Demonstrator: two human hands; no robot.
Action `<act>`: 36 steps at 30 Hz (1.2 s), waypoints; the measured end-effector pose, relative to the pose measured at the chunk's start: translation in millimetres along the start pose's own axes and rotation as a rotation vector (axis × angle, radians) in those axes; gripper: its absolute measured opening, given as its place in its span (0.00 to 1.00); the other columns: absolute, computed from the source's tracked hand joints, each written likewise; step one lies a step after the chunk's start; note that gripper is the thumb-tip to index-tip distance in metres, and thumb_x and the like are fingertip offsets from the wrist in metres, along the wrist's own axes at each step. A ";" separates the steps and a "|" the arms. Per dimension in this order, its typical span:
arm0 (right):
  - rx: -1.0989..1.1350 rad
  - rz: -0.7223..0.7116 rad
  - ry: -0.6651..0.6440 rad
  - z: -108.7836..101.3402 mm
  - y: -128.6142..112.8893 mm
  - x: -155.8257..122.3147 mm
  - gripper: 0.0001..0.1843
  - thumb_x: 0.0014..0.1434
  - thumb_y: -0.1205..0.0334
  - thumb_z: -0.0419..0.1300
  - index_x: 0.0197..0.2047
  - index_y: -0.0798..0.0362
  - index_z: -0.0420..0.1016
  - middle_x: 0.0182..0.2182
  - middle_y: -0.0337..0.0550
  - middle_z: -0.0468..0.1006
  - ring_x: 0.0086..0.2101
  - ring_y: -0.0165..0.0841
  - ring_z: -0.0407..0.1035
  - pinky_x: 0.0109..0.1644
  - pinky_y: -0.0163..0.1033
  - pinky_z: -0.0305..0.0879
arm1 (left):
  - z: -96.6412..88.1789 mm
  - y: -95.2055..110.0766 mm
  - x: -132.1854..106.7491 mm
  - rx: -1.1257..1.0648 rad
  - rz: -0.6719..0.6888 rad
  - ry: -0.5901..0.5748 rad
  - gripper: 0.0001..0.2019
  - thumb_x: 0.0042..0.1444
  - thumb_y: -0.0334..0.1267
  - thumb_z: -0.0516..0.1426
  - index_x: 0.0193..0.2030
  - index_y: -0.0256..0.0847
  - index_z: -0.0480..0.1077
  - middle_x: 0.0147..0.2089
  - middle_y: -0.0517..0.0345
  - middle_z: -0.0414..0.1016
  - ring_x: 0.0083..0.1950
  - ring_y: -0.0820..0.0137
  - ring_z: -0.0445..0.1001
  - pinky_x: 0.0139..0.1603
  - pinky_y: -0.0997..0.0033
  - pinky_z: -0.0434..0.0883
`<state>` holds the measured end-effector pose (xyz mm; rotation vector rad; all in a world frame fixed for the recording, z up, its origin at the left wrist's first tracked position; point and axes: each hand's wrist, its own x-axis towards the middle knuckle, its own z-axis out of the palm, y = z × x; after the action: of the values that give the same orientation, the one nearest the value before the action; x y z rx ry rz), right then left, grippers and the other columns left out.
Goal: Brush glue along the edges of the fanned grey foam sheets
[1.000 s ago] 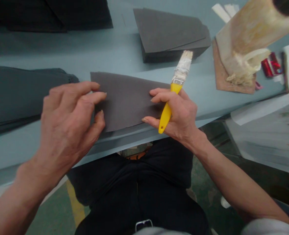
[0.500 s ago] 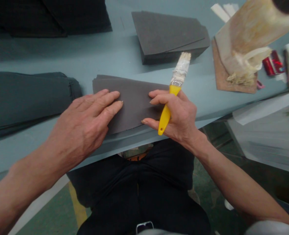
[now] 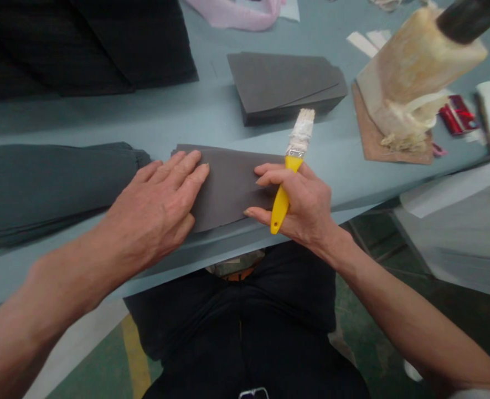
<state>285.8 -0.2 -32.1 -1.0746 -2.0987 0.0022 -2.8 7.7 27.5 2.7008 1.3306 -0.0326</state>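
R hand point(image 3: 300, 208) is curled round the yellow-handled brush point(image 3: 288, 166), handle pinched betw. thumb and fingers, bristles pointing away toward the far side, caked w/ pale residue; its index and little fingertips rest on the right end of the grey sheet point(image 3: 232, 180). L hand point(image 3: 159, 208) lies flat, fingers together and stretched out, palm pressing down on the sheet's left part; holds nothing. Sheet lies on the blue-grey table point(image 3: 178, 119) at the near edge, just in front of the person's lap. Left of it, touching or nearly so, a folded dark cloth point(image 3: 49, 185). Beyond the brush, a stack of grey sheets point(image 3: 284, 86); right of that, a glue-crusted block point(image 3: 411, 72) on a brown board point(image 3: 371, 144).
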 end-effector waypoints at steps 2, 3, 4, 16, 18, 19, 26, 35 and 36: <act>-0.012 -0.007 0.008 0.4 0.5 -0.4 0.26 0.69 0.33 0.66 0.51 0.47 0.76 0.52 0.50 0.90 0.49 0.45 0.85 0.53 0.50 0.81 | -1.3 -1.7 2.3 -0.015 -0.008 -0.004 0.35 0.66 0.32 0.49 0.80 0.36 0.58 0.86 0.38 0.55 0.86 0.42 0.56 0.82 0.30 0.63; -0.022 -0.014 0.015 0.6 0.6 -0.4 0.26 0.69 0.33 0.65 0.51 0.47 0.76 0.51 0.50 0.90 0.48 0.45 0.85 0.52 0.50 0.81 | -0.5 -3.0 3.0 -0.023 -0.013 0.004 0.35 0.66 0.32 0.48 0.81 0.38 0.57 0.87 0.40 0.55 0.87 0.42 0.55 0.82 0.30 0.62; -0.033 -0.022 0.024 0.7 0.7 -0.4 0.26 0.70 0.33 0.65 0.51 0.47 0.76 0.51 0.50 0.90 0.48 0.45 0.85 0.51 0.49 0.81 | 1.1 -4.6 3.3 -0.032 -0.016 0.012 0.35 0.66 0.32 0.48 0.81 0.39 0.56 0.87 0.41 0.55 0.87 0.42 0.54 0.82 0.29 0.62; -0.034 0.031 -0.017 2.4 0.2 -2.3 0.27 0.68 0.32 0.66 0.52 0.47 0.78 0.53 0.49 0.89 0.49 0.47 0.83 0.55 0.51 0.79 | -6.9 -16.6 6.1 -0.141 0.012 0.001 0.29 0.70 0.42 0.47 0.76 0.46 0.64 0.85 0.47 0.60 0.85 0.48 0.60 0.83 0.36 0.62; -0.023 0.061 -0.057 2.1 0.0 -2.9 0.28 0.67 0.32 0.68 0.52 0.47 0.78 0.54 0.49 0.89 0.51 0.48 0.82 0.58 0.53 0.79 | -11.1 -9.6 9.8 -0.145 -0.021 0.008 0.26 0.73 0.47 0.48 0.73 0.45 0.66 0.84 0.44 0.62 0.83 0.47 0.63 0.82 0.37 0.63; -0.019 0.071 -0.069 1.9 0.0 -2.9 0.27 0.67 0.32 0.68 0.53 0.47 0.78 0.54 0.49 0.89 0.52 0.48 0.82 0.59 0.53 0.78 | -11.2 -5.4 11.4 -0.146 -0.046 0.026 0.26 0.74 0.50 0.48 0.73 0.44 0.67 0.83 0.43 0.63 0.83 0.45 0.64 0.83 0.37 0.63; -0.030 0.068 -0.078 0.6 -1.8 -1.1 0.25 0.69 0.34 0.67 0.52 0.47 0.78 0.54 0.49 0.89 0.52 0.48 0.82 0.60 0.53 0.78 | 9.9 19.5 9.3 -0.092 -0.110 0.081 0.33 0.77 0.55 0.47 0.80 0.38 0.59 0.86 0.38 0.55 0.86 0.37 0.54 0.85 0.33 0.56; -0.034 0.057 -0.072 -0.9 -1.8 -1.0 0.26 0.70 0.32 0.65 0.52 0.47 0.78 0.55 0.48 0.89 0.51 0.47 0.82 0.58 0.52 0.79 | 13.0 23.9 5.3 -0.018 -0.130 0.088 0.32 0.77 0.53 0.45 0.84 0.50 0.54 0.88 0.45 0.53 0.87 0.40 0.53 0.86 0.28 0.49; -0.035 0.062 -0.077 -1.0 -1.7 -1.1 0.26 0.70 0.32 0.65 0.52 0.47 0.78 0.54 0.48 0.89 0.51 0.47 0.82 0.59 0.52 0.79 | 13.7 24.1 5.3 -0.023 -0.139 0.084 0.32 0.78 0.53 0.45 0.84 0.49 0.54 0.88 0.45 0.51 0.88 0.40 0.52 0.86 0.29 0.49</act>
<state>285.7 -2.4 -31.6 -1.1773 -2.1405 0.0377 20.0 -4.4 16.0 2.6127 1.5305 0.0829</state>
